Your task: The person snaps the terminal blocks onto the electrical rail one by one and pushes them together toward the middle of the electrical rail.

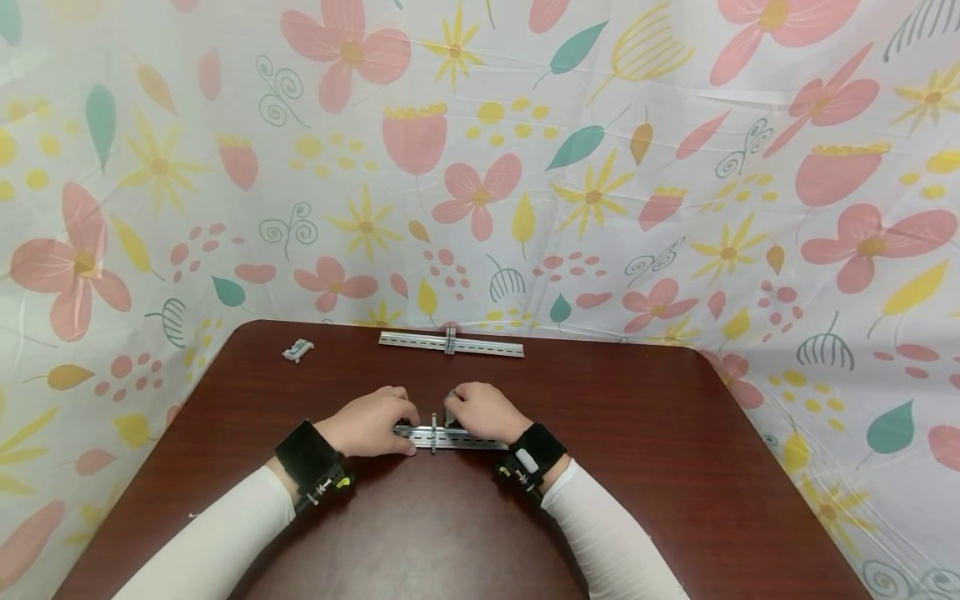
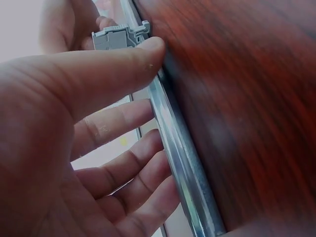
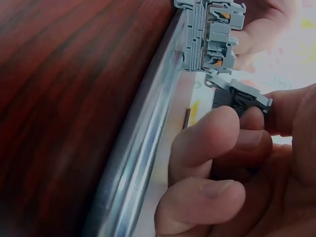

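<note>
A slotted metal DIN rail (image 1: 476,443) lies crosswise on the table in front of me. My left hand (image 1: 372,423) grips its left part, with thumb and fingers on opposite sides of the rail in the left wrist view. A grey terminal block (image 3: 195,37) stands upright on the rail between the hands. Just right of it, my right hand (image 1: 486,410) pinches another grey terminal block (image 3: 244,96) between thumb and fingers. That held piece is tilted, its near end close to the mounted block; whether they touch I cannot tell.
Toward the table's back edge lies a second rail (image 1: 408,340) with grey blocks (image 1: 450,340) clipped at its middle. Some loose terminal blocks (image 1: 297,350) lie at the back left. A flowered curtain (image 1: 480,250) hangs behind the brown table (image 1: 600,400).
</note>
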Demonstrator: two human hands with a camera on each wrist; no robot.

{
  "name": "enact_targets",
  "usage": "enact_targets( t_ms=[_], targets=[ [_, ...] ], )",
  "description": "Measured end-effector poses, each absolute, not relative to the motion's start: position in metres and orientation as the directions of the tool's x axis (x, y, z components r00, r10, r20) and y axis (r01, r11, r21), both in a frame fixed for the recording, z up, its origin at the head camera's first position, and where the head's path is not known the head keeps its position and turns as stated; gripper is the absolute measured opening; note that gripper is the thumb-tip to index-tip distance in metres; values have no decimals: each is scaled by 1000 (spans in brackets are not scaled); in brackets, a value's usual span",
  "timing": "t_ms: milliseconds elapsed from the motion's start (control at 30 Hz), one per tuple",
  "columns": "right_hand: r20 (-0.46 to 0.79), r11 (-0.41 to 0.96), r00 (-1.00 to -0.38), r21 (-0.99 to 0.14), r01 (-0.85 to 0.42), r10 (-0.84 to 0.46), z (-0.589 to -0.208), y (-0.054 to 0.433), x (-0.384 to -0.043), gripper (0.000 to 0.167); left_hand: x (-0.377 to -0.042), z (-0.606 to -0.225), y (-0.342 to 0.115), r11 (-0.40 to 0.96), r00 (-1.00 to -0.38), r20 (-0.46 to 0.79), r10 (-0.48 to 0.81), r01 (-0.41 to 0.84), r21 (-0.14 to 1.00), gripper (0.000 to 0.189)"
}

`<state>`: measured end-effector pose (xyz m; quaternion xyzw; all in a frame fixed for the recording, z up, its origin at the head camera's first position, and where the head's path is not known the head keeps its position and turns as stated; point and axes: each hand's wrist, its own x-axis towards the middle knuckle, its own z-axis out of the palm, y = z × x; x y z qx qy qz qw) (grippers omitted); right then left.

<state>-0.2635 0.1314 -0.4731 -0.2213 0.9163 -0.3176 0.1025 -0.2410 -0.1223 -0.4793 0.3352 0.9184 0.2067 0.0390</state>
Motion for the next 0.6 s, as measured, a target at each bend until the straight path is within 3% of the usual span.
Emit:
enact_targets(
  t_ms=[600],
  targets=[
    [-105, 805, -882, -469, -364, -460, -478, 122, -258, 51, -237, -476, -117, 713, -789, 60, 612, 583, 391, 23]
  ],
)
